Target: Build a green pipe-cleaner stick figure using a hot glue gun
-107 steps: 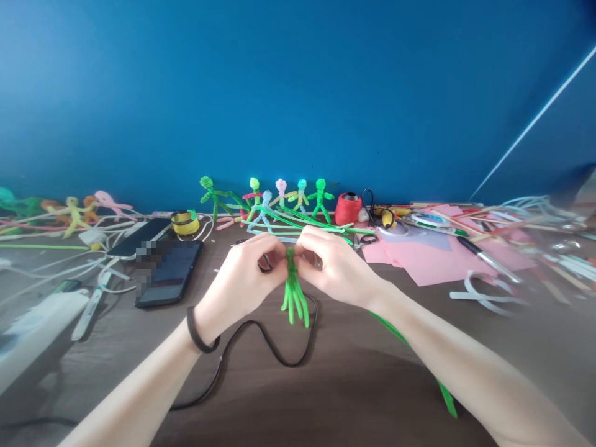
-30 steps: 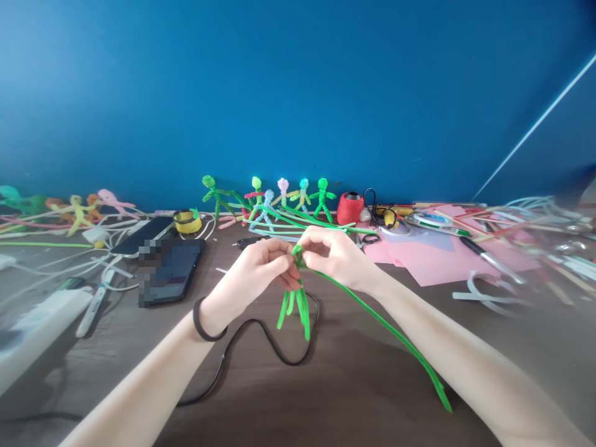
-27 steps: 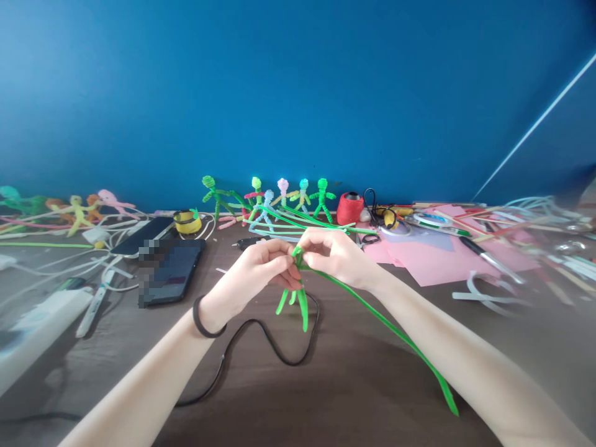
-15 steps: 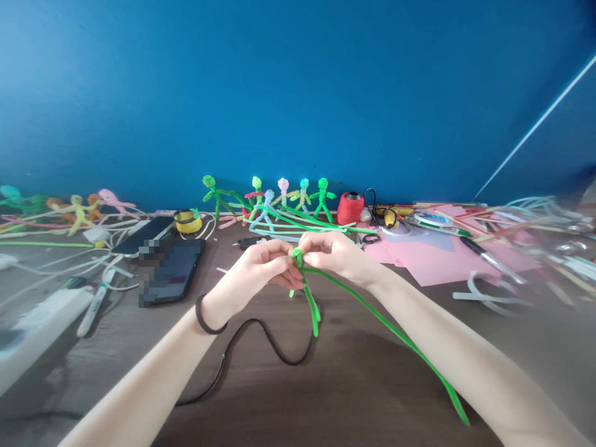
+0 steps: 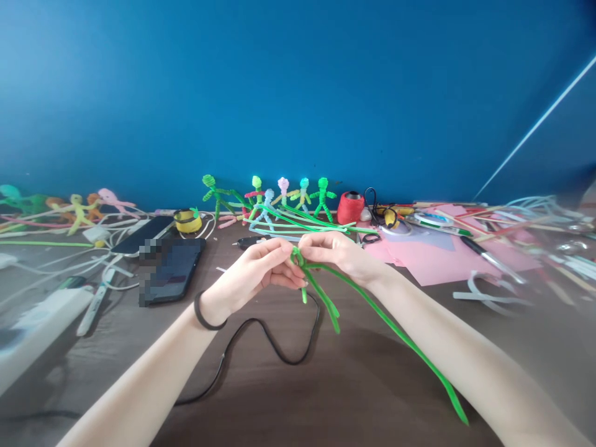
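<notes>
Between my hands, above the table, are bright green pipe cleaners [image 5: 379, 305] wound into a small knot at the top. My left hand [image 5: 265, 266] pinches the knot from the left, its lower fingers curled beneath it. From the other side, my right hand [image 5: 336, 254] pinches the same twisted part with thumb and forefinger. One long stem slants down to the right under my right forearm, while shorter ends dangle below the knot. The fingertips hide part of the twist. A black band circles my left wrist.
Several pipe-cleaner figures [image 5: 323, 197] stand along the blue wall, with loose green stems [image 5: 307, 222] before them. Two phones [image 5: 174, 273], cables and a power strip [image 5: 44, 332] lie left. Pink paper [image 5: 433, 264], a pen [image 5: 493, 259] and red yarn [image 5: 350, 208] are right. A black cord [image 5: 261, 329] crosses the table.
The short dangling green ends have swung to the right. My left fingers have shifted slightly on the knot; the long stem has barely moved.
</notes>
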The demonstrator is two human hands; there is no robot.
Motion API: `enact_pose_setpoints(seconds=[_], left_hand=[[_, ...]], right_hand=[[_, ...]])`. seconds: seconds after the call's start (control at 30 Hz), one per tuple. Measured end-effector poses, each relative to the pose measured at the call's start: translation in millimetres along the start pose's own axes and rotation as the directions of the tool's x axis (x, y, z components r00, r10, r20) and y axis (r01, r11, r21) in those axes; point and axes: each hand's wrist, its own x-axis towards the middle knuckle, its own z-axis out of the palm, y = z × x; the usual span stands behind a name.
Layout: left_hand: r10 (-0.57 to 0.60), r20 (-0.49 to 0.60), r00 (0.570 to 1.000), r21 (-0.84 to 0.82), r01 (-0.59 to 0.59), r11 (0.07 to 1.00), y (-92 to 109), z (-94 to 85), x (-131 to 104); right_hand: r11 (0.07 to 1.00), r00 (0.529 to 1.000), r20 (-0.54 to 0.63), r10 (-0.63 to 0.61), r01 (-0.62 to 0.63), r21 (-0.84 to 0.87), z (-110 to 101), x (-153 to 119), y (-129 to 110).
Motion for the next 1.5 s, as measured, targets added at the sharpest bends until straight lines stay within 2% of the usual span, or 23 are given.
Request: enact_pose_setpoints(seconds=[0.1, 0.2, 0.27, 0.37, 0.5, 0.6, 0.7, 0.77, 0.93, 1.0, 1.33, 1.5], left_hand=[[-0.004, 0.001, 1.000, -0.021, 0.004, 1.000, -2, -1.6, 0], [-0.001, -0.026, 1.000, -0.006, 0.001, 1.000, -2, -1.9, 1], [0.004, -0.069, 0.998, 0.011, -0.003, 1.000, -3, -1.2, 2], [0.023, -0.151, 0.988, 0.036, -0.018, 0.999, -4, 0.5, 4], [0.085, -0.227, 0.970, 0.069, -0.071, 0.995, -7, 2.4, 5], [0.137, -0.254, 0.957, 0.093, -0.117, 0.989, -10, 3.6, 5], [0.168, -0.266, 0.949, 0.125, -0.139, 0.982, -12, 4.8, 5], [0.181, -0.274, 0.945, 0.152, -0.144, 0.978, -13, 5.4, 5], [0.236, -0.288, 0.928, 0.264, -0.160, 0.951, -13, 7.6, 4], [0.254, -0.288, 0.923, 0.293, -0.168, 0.941, -13, 8.7, 4], [0.246, -0.300, 0.922, 0.264, -0.168, 0.950, -13, 9.7, 4], [0.241, -0.299, 0.923, 0.247, -0.169, 0.954, -14, 6.9, 5]], right_hand=[[0.998, 1.000, 0.009, -0.016, 0.017, -0.058, 1, 0, -1], [0.970, 0.998, -0.021, -0.067, 0.060, -0.237, 3, -1, -1], [0.904, 0.984, -0.074, -0.164, 0.120, -0.411, 4, -2, -2], [0.773, 0.932, -0.121, -0.342, 0.205, -0.601, 6, -3, -2], [0.644, 0.888, -0.072, -0.454, 0.271, -0.716, 9, -3, -2], [0.618, 0.865, -0.094, -0.493, 0.272, -0.738, 11, -2, 0], [0.634, 0.862, -0.157, -0.483, 0.220, -0.742, 14, -2, 2], [0.673, 0.876, -0.203, -0.437, 0.168, -0.720, 15, -1, 3], [0.869, 0.945, -0.249, -0.210, 0.064, -0.490, 16, 1, 3], [0.910, 0.956, -0.250, -0.156, 0.041, -0.412, 16, 1, 3], [0.981, 0.977, -0.201, -0.075, 0.036, -0.190, 15, 3, 6], [0.991, 0.967, -0.248, -0.052, 0.019, -0.131, 15, 5, 8]])
